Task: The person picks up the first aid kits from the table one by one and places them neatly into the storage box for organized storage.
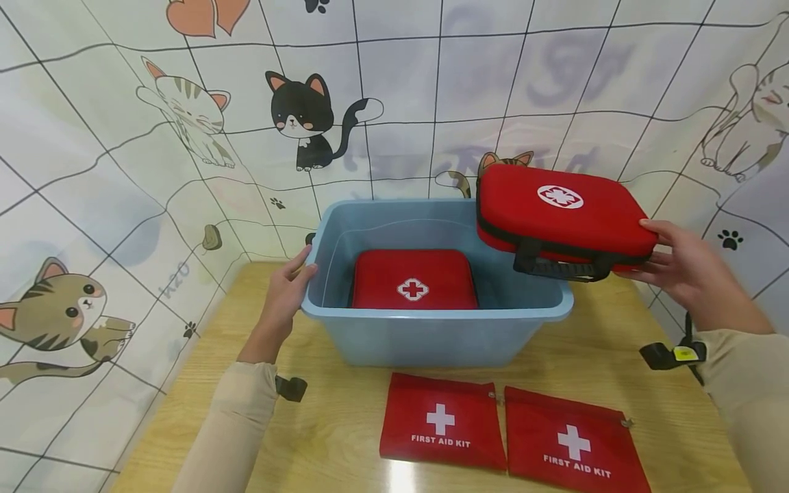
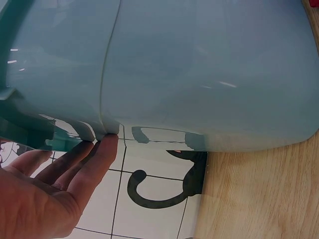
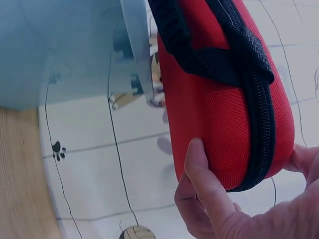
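Observation:
My right hand (image 1: 693,274) grips the right end of a red hard-shell first aid case (image 1: 567,212), thumb on its top and fingers beneath. The case hangs tilted above the right end of a light blue plastic bin (image 1: 425,335), its black carry handle (image 1: 564,267) facing me. The right wrist view shows fingers on both sides of the black zipper (image 3: 260,129). My left hand (image 1: 280,305) holds the bin's left rim, its fingers (image 2: 97,162) against the outer wall. Inside the bin lies another red first aid case (image 1: 413,274), its lower front hidden by the wall.
Two flat red first aid pouches (image 1: 440,424) (image 1: 573,445) lie side by side on the wooden table (image 1: 320,424) in front of the bin. Behind the bin and at both sides hangs a white cloth (image 1: 407,103) printed with cats and grid lines.

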The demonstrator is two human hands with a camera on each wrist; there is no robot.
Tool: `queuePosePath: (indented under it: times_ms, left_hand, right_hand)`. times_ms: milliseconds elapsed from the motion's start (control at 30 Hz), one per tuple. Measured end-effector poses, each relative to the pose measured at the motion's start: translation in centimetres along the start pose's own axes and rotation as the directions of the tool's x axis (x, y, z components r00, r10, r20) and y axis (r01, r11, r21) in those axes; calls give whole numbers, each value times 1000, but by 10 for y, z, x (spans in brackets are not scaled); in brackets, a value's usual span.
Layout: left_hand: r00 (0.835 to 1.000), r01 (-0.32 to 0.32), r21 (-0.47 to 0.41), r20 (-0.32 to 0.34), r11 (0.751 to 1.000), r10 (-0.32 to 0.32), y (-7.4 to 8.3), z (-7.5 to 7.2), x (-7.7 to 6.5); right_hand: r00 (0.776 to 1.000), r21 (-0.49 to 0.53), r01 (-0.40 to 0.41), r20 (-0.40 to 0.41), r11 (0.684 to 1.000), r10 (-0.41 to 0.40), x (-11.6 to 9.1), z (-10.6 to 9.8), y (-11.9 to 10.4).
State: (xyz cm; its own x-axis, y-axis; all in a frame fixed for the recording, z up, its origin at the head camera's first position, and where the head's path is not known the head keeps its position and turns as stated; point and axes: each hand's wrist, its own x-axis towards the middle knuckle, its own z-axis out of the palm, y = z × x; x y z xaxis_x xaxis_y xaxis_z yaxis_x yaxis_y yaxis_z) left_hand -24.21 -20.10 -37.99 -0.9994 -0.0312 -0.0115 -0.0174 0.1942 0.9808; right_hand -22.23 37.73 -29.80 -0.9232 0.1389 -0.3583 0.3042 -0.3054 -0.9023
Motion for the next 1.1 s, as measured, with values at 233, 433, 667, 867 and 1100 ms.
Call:
queuePosePath:
  times_ms: [233, 433, 667, 867, 1100]
  left_hand:
    - [1000, -2, 2, -6, 1000, 2, 0, 1, -1]
    - [1000, 2, 11, -10, 1000, -2, 1, 2, -1]
    - [1000, 6, 2, -6, 1000, -6, 1, 1, -2]
    - [1000, 5, -5, -7, 1000, -5, 2, 1, -2]
    - [1000, 7, 5, -10, 1000, -7, 2, 1, -2]
  right_hand:
    - [1000, -40, 12, -8, 999, -12, -2, 23, 5]
    - [997, -75, 50, 55, 996, -45, -7, 42, 10]
    - [992, -161, 81, 110, 984, -64, -11, 70, 14]
    - [990, -196, 91, 122, 976, -68, -15, 92, 16]
    - [987, -210, 108, 137, 972, -80, -16, 112, 20]
